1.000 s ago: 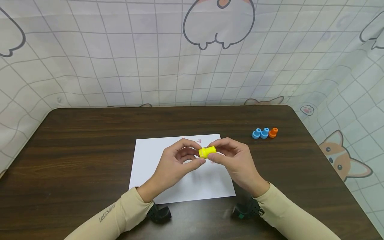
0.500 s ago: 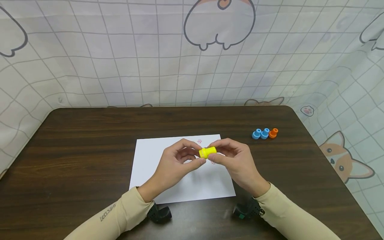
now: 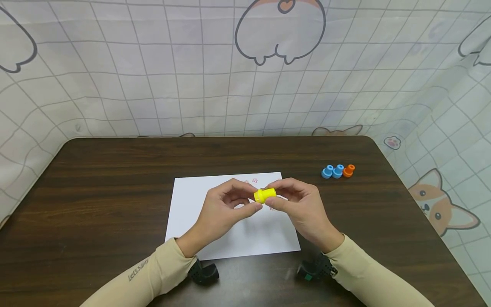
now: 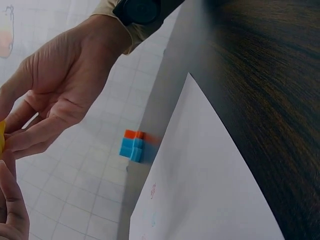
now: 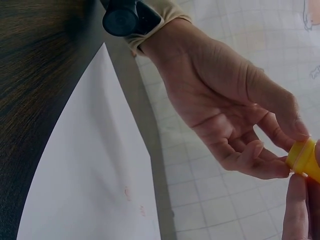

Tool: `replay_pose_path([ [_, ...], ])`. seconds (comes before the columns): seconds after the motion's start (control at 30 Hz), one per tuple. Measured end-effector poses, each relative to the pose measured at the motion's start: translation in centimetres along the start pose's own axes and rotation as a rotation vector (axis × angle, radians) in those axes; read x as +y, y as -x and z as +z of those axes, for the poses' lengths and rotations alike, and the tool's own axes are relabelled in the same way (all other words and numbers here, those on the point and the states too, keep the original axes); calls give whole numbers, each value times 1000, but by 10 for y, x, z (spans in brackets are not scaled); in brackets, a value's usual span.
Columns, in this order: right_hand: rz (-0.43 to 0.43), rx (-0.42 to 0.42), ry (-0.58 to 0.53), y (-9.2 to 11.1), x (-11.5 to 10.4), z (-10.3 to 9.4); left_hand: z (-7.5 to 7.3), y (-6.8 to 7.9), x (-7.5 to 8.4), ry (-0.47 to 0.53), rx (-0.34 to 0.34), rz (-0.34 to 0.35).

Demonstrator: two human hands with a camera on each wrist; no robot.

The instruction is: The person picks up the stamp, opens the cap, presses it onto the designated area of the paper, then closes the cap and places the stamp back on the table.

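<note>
Above the sheet of white paper [image 3: 245, 238], a small yellow stamp [image 3: 265, 195] lies on its side between both hands. My left hand [image 3: 220, 209] pinches its wider end between thumb and fingertips. The narrower end is held by the thumb and fingers of my right hand [image 3: 304, 208]. In the left wrist view the right hand [image 4: 67, 82] shows large, with only a sliver of the yellow stamp [image 4: 2, 136] at the edge. The left hand [image 5: 220, 100] fills the right wrist view, holding the stamp's rim. Small red marks [image 3: 255, 181] show on the paper, partly hidden behind the hands.
Two blue stamps [image 3: 332, 171] and an orange stamp [image 3: 348, 171] stand side by side at the right rear of the dark wooden table [image 3: 96, 204]. Behind the table hangs a white checked cloth [image 3: 215, 85] with cartoon dogs. Each wrist wears a black camera.
</note>
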State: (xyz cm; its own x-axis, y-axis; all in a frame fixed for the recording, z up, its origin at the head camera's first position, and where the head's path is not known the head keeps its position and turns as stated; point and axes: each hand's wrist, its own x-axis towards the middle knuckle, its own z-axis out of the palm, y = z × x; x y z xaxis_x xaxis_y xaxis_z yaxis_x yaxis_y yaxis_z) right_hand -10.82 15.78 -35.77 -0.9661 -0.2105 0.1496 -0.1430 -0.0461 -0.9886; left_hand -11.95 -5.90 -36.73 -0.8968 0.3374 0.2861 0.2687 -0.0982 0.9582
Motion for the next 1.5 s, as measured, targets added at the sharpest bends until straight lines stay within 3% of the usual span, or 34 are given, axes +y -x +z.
replay_pose_path([
  [1.5,-58,1,-28,1,4,-1,0,1,0,15,-8,-44],
])
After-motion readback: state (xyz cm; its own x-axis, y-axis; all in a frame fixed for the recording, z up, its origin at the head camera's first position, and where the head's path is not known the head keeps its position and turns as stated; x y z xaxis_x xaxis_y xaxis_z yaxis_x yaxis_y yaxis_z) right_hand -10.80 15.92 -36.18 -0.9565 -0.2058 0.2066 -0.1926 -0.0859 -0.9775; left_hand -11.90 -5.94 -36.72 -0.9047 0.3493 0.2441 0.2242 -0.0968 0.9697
